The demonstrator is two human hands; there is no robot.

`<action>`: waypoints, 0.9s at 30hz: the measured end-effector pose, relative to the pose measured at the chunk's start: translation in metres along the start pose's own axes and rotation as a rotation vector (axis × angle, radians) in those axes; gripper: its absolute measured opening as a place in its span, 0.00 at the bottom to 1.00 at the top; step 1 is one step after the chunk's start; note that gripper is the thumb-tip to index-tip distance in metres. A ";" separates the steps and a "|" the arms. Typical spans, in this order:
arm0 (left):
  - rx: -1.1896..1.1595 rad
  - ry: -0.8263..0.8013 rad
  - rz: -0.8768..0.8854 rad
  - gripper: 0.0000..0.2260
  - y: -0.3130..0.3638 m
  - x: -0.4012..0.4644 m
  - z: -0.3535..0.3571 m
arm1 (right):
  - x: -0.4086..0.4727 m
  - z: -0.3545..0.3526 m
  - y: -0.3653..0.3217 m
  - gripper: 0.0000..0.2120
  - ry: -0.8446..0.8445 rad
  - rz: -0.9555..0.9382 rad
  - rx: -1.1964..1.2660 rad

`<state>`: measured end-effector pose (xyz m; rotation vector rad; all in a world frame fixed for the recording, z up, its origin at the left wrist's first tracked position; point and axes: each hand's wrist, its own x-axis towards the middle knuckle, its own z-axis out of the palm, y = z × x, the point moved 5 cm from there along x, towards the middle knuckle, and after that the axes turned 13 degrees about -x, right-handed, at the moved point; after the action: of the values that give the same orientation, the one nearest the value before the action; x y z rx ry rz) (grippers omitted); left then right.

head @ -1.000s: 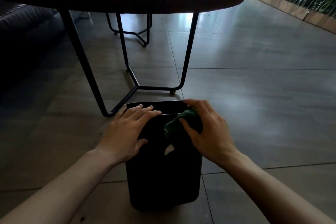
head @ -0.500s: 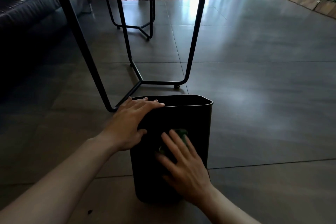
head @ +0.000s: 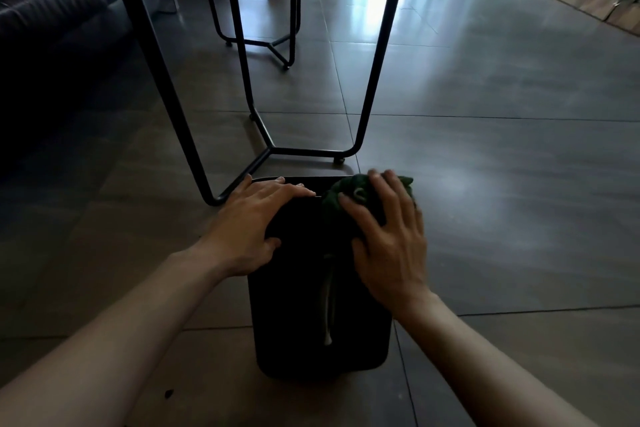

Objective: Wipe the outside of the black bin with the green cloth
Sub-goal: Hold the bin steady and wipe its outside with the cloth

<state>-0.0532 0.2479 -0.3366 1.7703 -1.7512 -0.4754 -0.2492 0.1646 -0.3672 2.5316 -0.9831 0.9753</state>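
Two hands work at a black bin (head: 294,305) standing on a tiled floor (head: 502,218).

Nearest, two bare forearms reach in from the bottom edge toward the bin, whose near side carries a pale vertical streak. The left hand (head: 247,227) lies flat on the bin's upper left part, fingers straight and close together over the far rim, thumb on the near side. The right hand (head: 388,236) presses the bunched green cloth (head: 349,198) against the bin's upper right corner, fingers spread over it. Farther off stand the black legs (head: 372,80) of a round table, with a dark sofa (head: 52,28) at far left.
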 end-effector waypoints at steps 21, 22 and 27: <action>0.016 -0.012 0.011 0.39 0.001 0.000 0.000 | -0.011 0.008 -0.026 0.14 0.012 -0.116 0.031; 0.020 -0.018 0.014 0.39 0.000 -0.001 0.000 | -0.020 0.011 -0.035 0.15 0.008 -0.149 0.022; 0.045 -0.037 0.008 0.39 0.002 -0.001 0.002 | -0.136 0.043 -0.081 0.21 -0.380 -0.914 -0.197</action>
<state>-0.0558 0.2486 -0.3370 1.7958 -1.8064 -0.4719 -0.2476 0.2735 -0.4895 2.5709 0.0818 0.1271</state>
